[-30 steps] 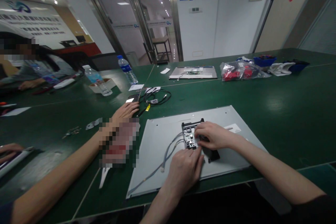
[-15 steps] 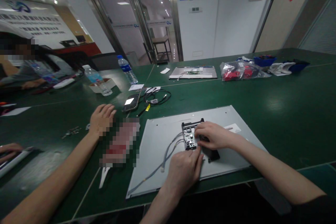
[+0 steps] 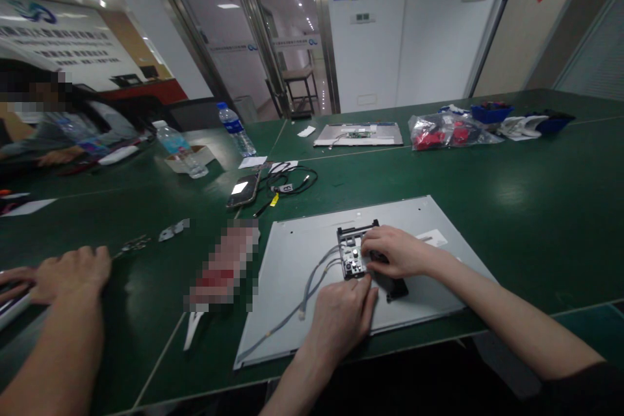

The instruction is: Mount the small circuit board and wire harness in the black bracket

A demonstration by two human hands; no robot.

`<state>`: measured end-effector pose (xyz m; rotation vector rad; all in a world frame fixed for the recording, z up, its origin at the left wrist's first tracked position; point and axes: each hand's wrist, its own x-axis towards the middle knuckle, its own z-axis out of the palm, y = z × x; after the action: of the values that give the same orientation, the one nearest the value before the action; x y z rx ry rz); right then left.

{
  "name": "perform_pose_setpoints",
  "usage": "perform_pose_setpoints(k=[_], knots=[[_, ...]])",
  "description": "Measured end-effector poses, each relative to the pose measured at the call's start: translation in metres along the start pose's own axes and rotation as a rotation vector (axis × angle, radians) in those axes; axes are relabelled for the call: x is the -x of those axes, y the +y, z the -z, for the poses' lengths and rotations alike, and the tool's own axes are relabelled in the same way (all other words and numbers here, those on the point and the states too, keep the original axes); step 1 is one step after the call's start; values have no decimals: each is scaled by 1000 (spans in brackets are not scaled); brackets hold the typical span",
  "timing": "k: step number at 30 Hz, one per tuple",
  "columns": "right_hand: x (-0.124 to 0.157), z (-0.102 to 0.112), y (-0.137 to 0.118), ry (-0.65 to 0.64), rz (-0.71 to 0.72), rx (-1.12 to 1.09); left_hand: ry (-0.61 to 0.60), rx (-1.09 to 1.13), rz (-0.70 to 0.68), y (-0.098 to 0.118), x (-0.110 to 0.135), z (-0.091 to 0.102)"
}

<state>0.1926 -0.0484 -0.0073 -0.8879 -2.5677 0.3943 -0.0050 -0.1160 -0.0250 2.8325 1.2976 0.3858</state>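
A large flat silver panel (image 3: 297, 257) lies on the green table before me. On it rests a black plastic frame (image 3: 397, 289) with a small circuit board (image 3: 351, 260) and several silver components. My left hand (image 3: 341, 315) is closed at the lower edge of this frame, with fingertips together. My right hand (image 3: 397, 252) curls over the frame's right side, thumb and fingers gripping it; what lies beneath the palm is hidden. Grey cables (image 3: 314, 279) run from the board's left side across the panel, and a white connector (image 3: 302, 315) lies on its surface.
At left, another person's hand (image 3: 73, 273) reaches over the table beside small metal parts (image 3: 170, 231). A blurred red packet (image 3: 227, 263) lies left of the panel. Beyond are a phone (image 3: 244, 190), black cable (image 3: 312, 185), bottles (image 3: 236, 130), another panel (image 3: 358, 134) and a plastic bag (image 3: 451, 131).
The other person's hand has moved left and toward me, uncovering small metal parts. My own hands and the frame stay almost in place.
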Motion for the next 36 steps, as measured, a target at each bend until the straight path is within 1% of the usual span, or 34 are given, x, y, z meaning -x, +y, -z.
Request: perform_pose_setpoints(k=[6, 13, 19, 26, 31, 36], knots=[[0, -1, 1, -2, 3, 10, 5, -4, -14, -1, 0, -1], [-1, -1, 0, -1, 4, 0, -1, -2, -64, -1, 1, -1], [-1, -1, 0, 5, 1, -3, 35, 0, -101, -1, 2, 0], [0, 0, 0, 6, -5, -2, 110, 24, -38, -2, 2, -1], [0, 1, -1, -6, -12, -1, 104, 16, -14, -2, 2, -1], [0, 1, -1, -3, -7, 7, 55, 14, 5, -2, 2, -2]])
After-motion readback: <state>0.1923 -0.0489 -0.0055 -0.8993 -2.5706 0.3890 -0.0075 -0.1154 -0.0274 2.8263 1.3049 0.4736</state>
